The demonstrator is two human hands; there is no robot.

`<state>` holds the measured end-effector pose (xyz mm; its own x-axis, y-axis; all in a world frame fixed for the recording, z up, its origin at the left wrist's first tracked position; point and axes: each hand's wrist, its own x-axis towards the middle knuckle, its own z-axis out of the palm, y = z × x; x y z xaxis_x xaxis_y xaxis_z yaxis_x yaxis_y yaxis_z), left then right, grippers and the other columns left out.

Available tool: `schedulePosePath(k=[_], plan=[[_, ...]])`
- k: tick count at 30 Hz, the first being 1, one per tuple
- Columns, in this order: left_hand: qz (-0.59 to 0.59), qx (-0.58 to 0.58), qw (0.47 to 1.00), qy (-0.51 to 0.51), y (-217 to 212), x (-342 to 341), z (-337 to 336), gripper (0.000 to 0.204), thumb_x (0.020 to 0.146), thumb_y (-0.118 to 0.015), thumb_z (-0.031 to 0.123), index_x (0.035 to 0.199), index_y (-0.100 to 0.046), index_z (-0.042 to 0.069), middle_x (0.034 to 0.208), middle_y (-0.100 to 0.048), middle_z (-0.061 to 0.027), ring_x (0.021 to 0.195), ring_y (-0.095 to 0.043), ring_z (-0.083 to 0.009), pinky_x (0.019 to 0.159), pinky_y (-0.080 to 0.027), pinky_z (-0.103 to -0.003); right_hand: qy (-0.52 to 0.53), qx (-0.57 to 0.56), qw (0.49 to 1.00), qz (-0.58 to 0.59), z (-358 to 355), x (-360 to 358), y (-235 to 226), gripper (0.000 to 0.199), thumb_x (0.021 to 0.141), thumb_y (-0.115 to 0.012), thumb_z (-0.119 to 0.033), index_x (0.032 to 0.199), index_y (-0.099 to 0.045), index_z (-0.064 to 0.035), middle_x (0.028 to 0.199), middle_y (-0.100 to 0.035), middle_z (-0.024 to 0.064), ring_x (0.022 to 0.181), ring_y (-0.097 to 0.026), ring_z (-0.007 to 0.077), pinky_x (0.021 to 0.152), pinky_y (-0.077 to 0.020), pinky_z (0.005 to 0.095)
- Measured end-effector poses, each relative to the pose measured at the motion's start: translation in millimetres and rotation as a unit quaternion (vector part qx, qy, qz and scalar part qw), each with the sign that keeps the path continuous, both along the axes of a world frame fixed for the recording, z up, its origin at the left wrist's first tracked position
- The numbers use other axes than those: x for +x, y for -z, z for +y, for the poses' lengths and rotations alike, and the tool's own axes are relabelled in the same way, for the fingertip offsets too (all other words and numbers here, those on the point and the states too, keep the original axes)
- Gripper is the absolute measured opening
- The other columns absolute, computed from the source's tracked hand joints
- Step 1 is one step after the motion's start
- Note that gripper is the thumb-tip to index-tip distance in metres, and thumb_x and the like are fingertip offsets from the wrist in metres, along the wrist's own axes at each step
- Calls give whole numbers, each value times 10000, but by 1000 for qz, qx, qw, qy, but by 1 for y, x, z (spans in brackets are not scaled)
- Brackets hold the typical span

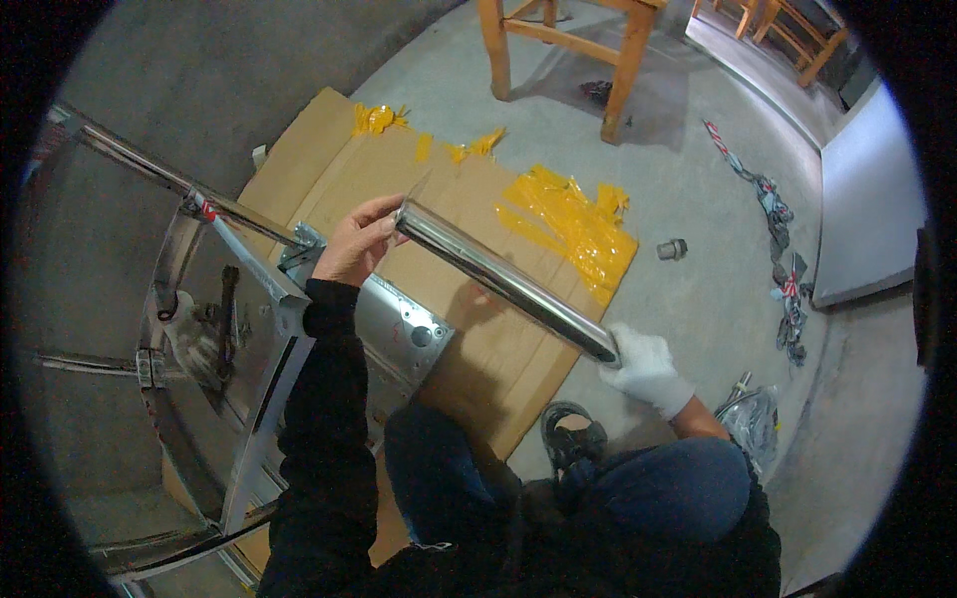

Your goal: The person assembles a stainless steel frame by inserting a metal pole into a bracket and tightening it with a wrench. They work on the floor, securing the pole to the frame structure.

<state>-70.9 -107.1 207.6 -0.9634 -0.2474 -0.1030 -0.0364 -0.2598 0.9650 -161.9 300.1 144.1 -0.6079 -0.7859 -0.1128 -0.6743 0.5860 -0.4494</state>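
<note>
A shiny steel tube (503,282) runs slantwise above a flattened cardboard sheet (469,329). My bare left hand (357,242) pinches its upper left end. My right hand (646,367), in a white glove, grips its lower right end. A metal frame (249,299) of polished bars and plates lies on the floor just left of my left arm.
Yellow tape (576,219) patches the cardboard. A small metal fitting (672,249) sits on the concrete floor to the right. Wooden furniture legs (623,70) stand at the top. A strip of rags (783,259) and a plastic bag (753,414) lie at right.
</note>
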Motion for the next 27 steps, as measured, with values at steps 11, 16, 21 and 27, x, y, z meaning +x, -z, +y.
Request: schedulePosePath(k=[11, 16, 21, 27], plan=[[65, -5, 998, -22, 1, -6, 9, 558, 833, -633, 347, 1266, -479, 29, 1195, -558, -138, 1071, -541, -196, 943, -410, -340, -22, -97, 986, 137, -4, -1, 6, 374, 624, -699, -181, 931, -509, -83, 726, -555, 100, 653, -596, 266, 547, -470, 380], [40, -75, 996, 17, -10, -3, 14, 584, 814, -622, 400, 1245, -494, 26, 1266, -512, -153, 1086, -527, -204, 935, -417, -357, -27, -58, 998, 0, -4, 1, 0, 376, 653, -685, -193, 964, -522, -61, 791, -596, 142, 723, -610, 316, 625, -482, 405], [20, -23, 999, -41, -17, -6, 51, 557, 772, -612, 403, 1180, -528, 32, 1288, -500, -140, 1135, -501, -250, 966, -389, -372, -21, -48, 951, -304, -9, 6, -11, 471, 682, -689, -282, 1050, -533, -32, 898, -612, 210, 841, -605, 371, 731, -474, 413], [18, -88, 994, 68, 11, -1, 56, 622, 749, -624, 418, 1247, -493, 70, 1287, -503, -126, 1207, -457, -242, 1001, -366, -343, -39, -60, 948, -311, -18, 3, -30, 488, 670, -693, -282, 1036, -532, -1, 842, -599, 193, 796, -605, 283, 718, -465, 372]])
